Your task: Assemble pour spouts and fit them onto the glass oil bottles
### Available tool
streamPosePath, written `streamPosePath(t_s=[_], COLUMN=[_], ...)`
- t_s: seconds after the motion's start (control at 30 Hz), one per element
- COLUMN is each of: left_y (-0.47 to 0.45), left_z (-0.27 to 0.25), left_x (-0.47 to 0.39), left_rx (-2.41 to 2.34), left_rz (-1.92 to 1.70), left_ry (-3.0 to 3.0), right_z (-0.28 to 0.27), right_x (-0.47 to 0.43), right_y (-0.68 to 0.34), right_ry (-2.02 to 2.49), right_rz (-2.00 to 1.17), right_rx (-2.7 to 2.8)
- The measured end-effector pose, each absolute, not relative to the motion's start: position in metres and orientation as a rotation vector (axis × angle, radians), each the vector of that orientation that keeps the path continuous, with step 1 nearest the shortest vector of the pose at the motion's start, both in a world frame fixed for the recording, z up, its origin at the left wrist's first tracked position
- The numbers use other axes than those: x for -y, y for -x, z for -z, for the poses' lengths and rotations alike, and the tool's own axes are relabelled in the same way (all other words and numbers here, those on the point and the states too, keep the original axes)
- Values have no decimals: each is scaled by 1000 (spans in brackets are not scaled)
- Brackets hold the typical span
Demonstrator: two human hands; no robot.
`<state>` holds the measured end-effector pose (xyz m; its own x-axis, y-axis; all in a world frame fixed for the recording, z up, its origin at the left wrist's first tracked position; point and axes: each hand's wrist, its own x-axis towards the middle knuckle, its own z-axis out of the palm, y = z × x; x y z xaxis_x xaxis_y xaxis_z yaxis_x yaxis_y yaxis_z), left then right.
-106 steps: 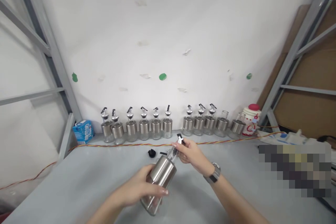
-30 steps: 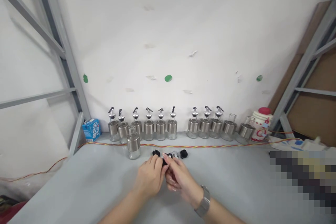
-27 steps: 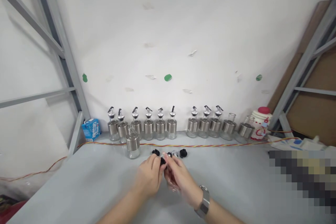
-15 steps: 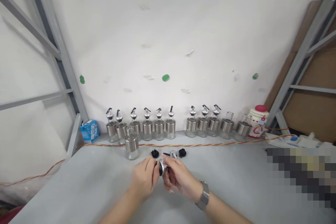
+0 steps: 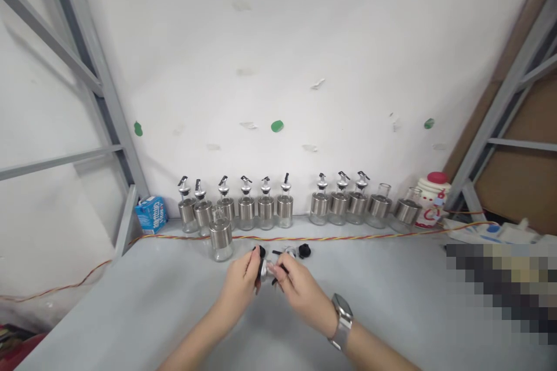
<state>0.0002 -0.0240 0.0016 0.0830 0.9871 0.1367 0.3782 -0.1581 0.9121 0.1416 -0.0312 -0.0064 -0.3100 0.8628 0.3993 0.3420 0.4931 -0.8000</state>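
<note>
Between my two hands is a silver and black pourer spout. My left hand is closed round its black stopper end, while my right hand, with a watch on the wrist, pinches the spout and its black lever. Just beyond my fingers lie a black stopper piece, partly covered by my left hand, another black piece and a silver spout part. A glass bottle with a metal band and no spout stands upright to the left of my hands.
Along the white wall stands a row of banded glass bottles, most with spouts; two at the right have open necks. A red-yellow twisted wire crosses the grey table. A blue carton and a red-lidded container flank the row.
My right hand has turned over, its back now facing up, and pinches the spout from above. My left hand has shifted slightly up and left, partly covering the nearest black piece.
</note>
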Motion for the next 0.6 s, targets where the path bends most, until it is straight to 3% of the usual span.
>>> streamPosePath(t_s=[0.1, 0.2, 0.33, 0.47, 0.6], left_y=[4, 15, 22, 20, 22], left_z=[-4, -4, -2, 9, 21], left_x=[15, 6, 5, 6, 2], left_rx=[-1383, -1458, -1713, -2087, -2102], left_rz=[-860, -934, -1098, -652, -541], left_ry=[-1400, -1320, -1768, -2256, -2446], right_z=[4, -5, -11, 3, 7], right_x=[29, 28, 22, 4, -3], right_y=[-154, -162, -163, -159, -156], right_ry=[855, 845, 1087, 1156, 1129], right_rz=[-203, -90, -382, -876, -1189], right_rx=[2132, 2078, 1760, 1477, 1317])
